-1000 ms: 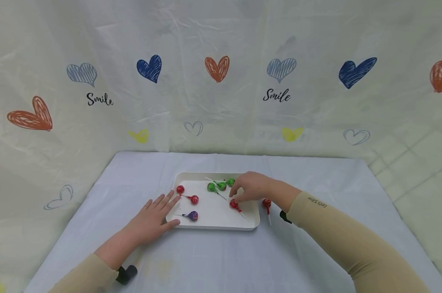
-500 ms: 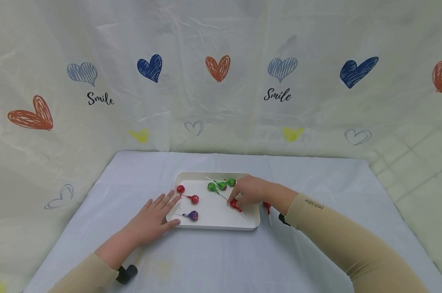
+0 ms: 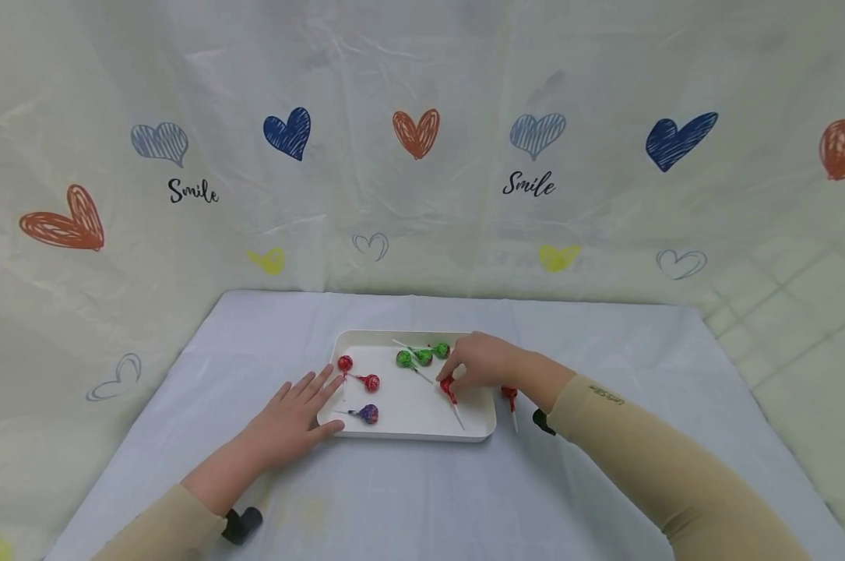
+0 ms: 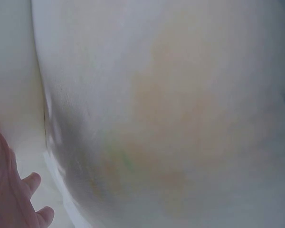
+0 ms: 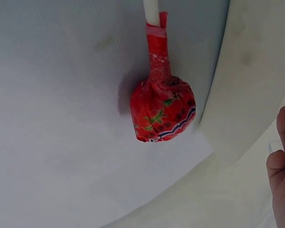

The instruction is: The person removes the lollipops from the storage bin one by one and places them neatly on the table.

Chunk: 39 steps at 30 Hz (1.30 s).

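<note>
My right hand (image 3: 480,360) reaches over the right part of a white tray (image 3: 415,427) and pinches a red lollipop (image 3: 448,388) by its wrapped head. That lollipop's white stick points toward the tray's front edge. My left hand (image 3: 289,425) lies with spread, straight fingers at the tray's left rim. Nearest to it in the tray are two red lollipops (image 3: 371,382) and a purple lollipop (image 3: 369,414). Three green lollipops (image 3: 424,357) sit together toward the back. In the left wrist view, only part of the left hand (image 4: 12,190) shows.
Outside the tray, just past its right side, another red lollipop (image 3: 509,393) lies on the white cloth, partly covered by the right wrist; its strawberry-printed wrapper (image 5: 162,111) fills the middle of the right wrist view. A heart-printed curtain (image 3: 464,234) hangs behind the table.
My right hand has lowered onto the red lollipop in the tray and taken hold of it. Its stick has swung a little to the left. The left hand stays where it was.
</note>
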Available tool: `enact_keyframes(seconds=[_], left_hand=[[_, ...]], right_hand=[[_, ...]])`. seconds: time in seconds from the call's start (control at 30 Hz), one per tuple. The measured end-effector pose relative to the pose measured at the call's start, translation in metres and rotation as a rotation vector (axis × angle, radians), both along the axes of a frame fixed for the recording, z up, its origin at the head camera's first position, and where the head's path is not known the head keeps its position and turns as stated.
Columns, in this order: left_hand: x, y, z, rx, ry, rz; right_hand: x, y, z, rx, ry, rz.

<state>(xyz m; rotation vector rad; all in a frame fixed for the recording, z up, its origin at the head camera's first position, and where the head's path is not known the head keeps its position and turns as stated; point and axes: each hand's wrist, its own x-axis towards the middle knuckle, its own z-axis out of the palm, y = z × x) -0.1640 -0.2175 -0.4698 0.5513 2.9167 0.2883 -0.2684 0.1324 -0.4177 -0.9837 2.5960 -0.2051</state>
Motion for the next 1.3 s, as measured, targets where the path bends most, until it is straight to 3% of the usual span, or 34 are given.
enact_keyframes(seconds=[0.4, 0.63, 1.03, 1.3], left_hand=[[0.0, -0.001, -0.004, 0.035, 0.021, -0.001], [-0.001, -0.002, -0.008, 0.044, 0.037, 0.001], [-0.001, -0.003, -0.006, 0.019, 0.022, -0.003], [-0.002, 0.0, -0.002, 0.003, 0.007, 0.011]], right_hand=[[-0.002, 0.018, 0.029, -0.094, 0.029, -0.004], [0.005, 0.047, 0.04, -0.135, 0.05, -0.096], [0.017, 0.12, 0.019, -0.129, 0.051, -0.198], [0.022, 0.136, 0.01, -0.102, 0.008, -0.25]])
